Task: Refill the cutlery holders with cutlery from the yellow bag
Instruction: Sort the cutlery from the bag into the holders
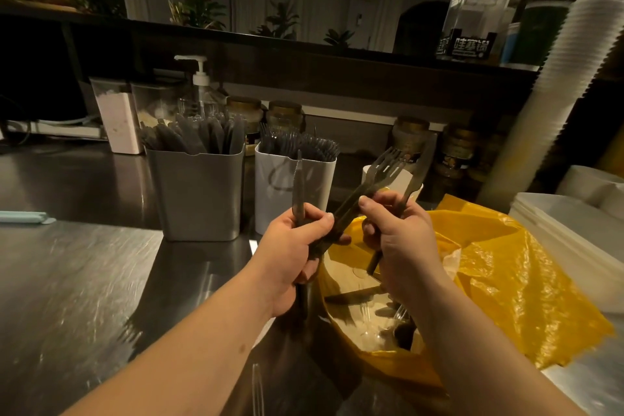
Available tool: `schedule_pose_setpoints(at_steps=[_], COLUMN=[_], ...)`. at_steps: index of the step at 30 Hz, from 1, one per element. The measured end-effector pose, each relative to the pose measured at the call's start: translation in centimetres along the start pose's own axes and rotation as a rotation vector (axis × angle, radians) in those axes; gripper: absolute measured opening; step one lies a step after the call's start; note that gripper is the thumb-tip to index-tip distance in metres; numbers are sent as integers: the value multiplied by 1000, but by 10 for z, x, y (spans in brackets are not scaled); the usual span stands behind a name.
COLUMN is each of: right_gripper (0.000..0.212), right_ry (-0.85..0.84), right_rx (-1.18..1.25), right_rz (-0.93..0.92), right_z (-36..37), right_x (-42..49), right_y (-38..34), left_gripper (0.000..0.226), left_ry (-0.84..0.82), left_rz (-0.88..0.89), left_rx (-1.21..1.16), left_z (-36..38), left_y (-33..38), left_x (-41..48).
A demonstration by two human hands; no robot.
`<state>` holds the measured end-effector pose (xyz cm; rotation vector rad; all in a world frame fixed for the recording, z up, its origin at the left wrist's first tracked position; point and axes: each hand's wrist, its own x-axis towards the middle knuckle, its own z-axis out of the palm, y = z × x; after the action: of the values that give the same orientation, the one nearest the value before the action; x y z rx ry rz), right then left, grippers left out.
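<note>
Two bare forearms rise from the bottom edge and meet over the mouth of the yellow bag [513, 280], which lies open on the steel surface [74, 280] with more dark cutlery loose inside. The left hand [293, 246] is curled round the handle of a knife [299, 179], held upright with its blade pointing up, and its thumb rests against the handles coming across from the other side. The right hand [398, 240] has its fingers [371, 204] wrapped round a small bunch of forks [385, 165], tines slanting up and away; how many pieces are in that bunch cannot be told. The cutlery looks like thin plastic: probably light, slightly springy and slick, so it is best gripped low on the handles and kept bundled so nothing fans out or slips. Just beyond the hands stand a grey holder [199, 199] packed with knives and, beside it, a white holder [290, 189] full of forks, both handles-down and already crowded.
</note>
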<state>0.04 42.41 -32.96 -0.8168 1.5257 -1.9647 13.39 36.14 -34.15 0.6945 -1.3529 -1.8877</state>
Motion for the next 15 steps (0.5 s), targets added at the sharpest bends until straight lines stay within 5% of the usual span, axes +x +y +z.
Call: schedule_pose_setpoints(at_steps=[8,15], right_gripper=[16,7], right_ry=[119,11], right_rx=[111,16], right_rz=[85,-254], right_z=[5,56], right_x=[11,54], right_y=[-20,-82], left_gripper=[11,40], left_ry=[4,233], left_rz=[3,59], left_rx=[84,-123], left_z=[0,-23], left_y=[0,18], left_x=[2,11])
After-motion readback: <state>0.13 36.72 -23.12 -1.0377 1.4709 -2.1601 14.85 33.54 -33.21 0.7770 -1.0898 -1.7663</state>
